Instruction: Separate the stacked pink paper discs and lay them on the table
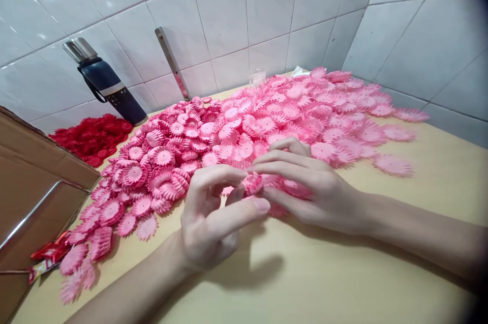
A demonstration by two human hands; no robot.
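My left hand [215,217] is curled in a pinch, its thumb and fingertips around a small deep-pink fringed flower disc [252,183]. From the other side my right hand [305,181] meets it, with bent fingers over the top and the thumb below, closed on the same spot. More pink discs show beneath the right palm, and I cannot make out whether it holds them too. Just beyond both hands spreads a large heap of pink fringed flower discs [229,133], darker pink on the left and paler on the right.
A pile of red fringed discs [95,136] lies at the back left beside a dark blue flask [112,85]. A metal strip [171,62] leans on the tiled wall. A cardboard box [41,186] and red wrappers [51,250] stand at left. A clear cup [257,78] sits behind the heap.
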